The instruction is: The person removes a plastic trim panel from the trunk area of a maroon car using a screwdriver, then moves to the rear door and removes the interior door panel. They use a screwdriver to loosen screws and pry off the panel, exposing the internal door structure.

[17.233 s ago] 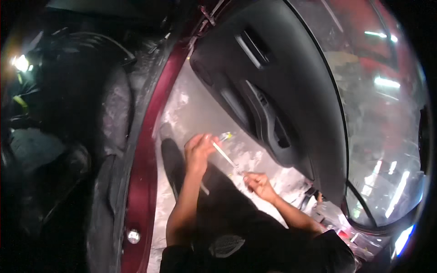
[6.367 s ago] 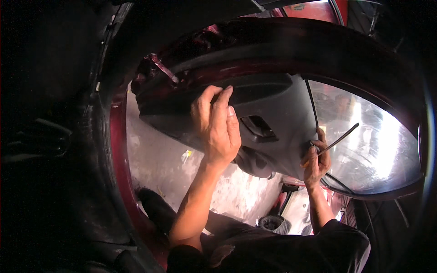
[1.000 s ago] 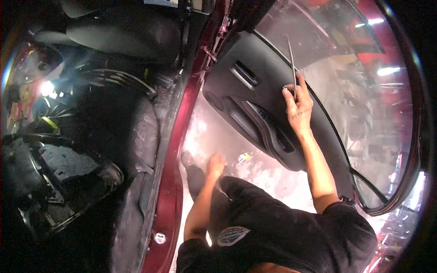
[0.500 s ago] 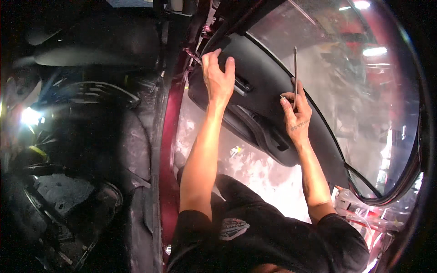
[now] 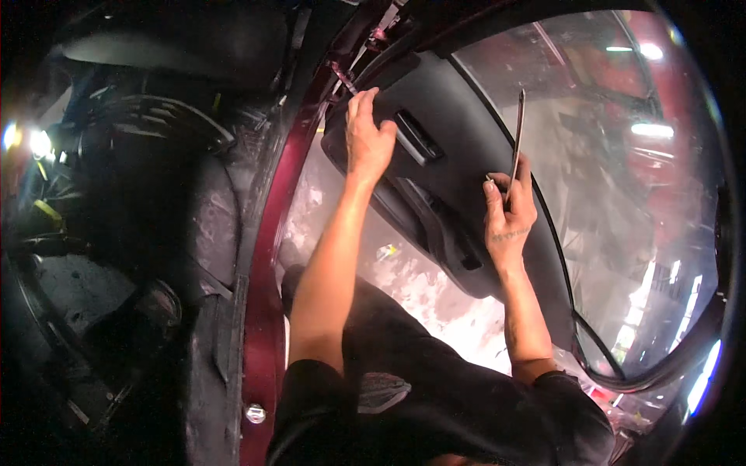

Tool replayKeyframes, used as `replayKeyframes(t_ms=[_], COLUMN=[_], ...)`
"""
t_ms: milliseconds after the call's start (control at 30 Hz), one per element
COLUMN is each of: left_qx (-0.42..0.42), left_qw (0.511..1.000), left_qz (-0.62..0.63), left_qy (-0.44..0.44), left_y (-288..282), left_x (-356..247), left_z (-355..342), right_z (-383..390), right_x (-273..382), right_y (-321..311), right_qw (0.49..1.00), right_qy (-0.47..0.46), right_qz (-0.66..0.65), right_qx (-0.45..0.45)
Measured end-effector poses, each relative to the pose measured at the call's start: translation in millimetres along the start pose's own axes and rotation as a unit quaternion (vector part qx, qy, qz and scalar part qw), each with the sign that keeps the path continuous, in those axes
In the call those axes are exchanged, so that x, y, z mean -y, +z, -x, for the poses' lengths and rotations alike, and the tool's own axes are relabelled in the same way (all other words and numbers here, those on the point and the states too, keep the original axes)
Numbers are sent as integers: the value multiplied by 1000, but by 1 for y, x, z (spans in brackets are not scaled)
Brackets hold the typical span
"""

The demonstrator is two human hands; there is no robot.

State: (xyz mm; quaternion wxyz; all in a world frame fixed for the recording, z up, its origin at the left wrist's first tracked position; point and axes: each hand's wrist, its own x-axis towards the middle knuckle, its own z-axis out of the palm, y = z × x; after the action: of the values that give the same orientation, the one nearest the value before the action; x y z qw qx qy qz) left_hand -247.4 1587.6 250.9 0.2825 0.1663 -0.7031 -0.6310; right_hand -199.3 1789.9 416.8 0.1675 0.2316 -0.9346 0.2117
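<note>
A black car door panel [image 5: 458, 101] lies under both my hands. My left hand [image 5: 367, 144] is at the panel's edge nearest the door hinge, fingers stretched out and thumb apart, with nothing visible in it. Whether its fingertips touch the panel I cannot tell. Over the panel's window side, my right hand [image 5: 510, 206] is closed around a long thin metal tool [image 5: 518, 128], whose narrow end points up and away. Something tiny and pale shows at the right thumb tip, too small to name. Between the hands is the inner door handle [image 5: 418, 138].
The door's window glass [image 5: 598, 171] curves along the right. A dark red door sill [image 5: 268, 311] runs down the left of my body, with the dark car interior [image 5: 116, 202] beyond it. The armrest pull [image 5: 443, 225] sits low on the panel, above the pale floor [image 5: 404, 272].
The view has shifted, so the door and sill appear further left. My left hand's fingers have come closer together, and the inner handle shows more fully. The right hand still holds the tool.
</note>
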Motion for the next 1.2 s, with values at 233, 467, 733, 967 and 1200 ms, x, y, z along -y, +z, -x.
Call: replayKeyframes(t_ms=[233, 467, 733, 967, 1200], left_qx=[65, 126, 52, 23, 21], left_qw=[995, 984, 988, 985, 988], left_qz=[70, 109, 112, 155, 145], left_qy=[-15, -57, 89, 70, 54], left_y=[-19, -24, -18, -4, 1], left_x=[20, 13, 13, 16, 16], left_z=[-10, -18, -42, -51, -46], right_z=[-2, 6, 6, -6, -3], right_x=[5, 7, 5, 32, 29], right_y=[11, 6, -2, 9, 9], right_qw=[999, 993, 984, 968, 970], right_qy=[37, 114, 149, 221, 218], right_qz=[-30, 37, 80, 113, 105], right_qx=[2, 3, 60, 31, 19])
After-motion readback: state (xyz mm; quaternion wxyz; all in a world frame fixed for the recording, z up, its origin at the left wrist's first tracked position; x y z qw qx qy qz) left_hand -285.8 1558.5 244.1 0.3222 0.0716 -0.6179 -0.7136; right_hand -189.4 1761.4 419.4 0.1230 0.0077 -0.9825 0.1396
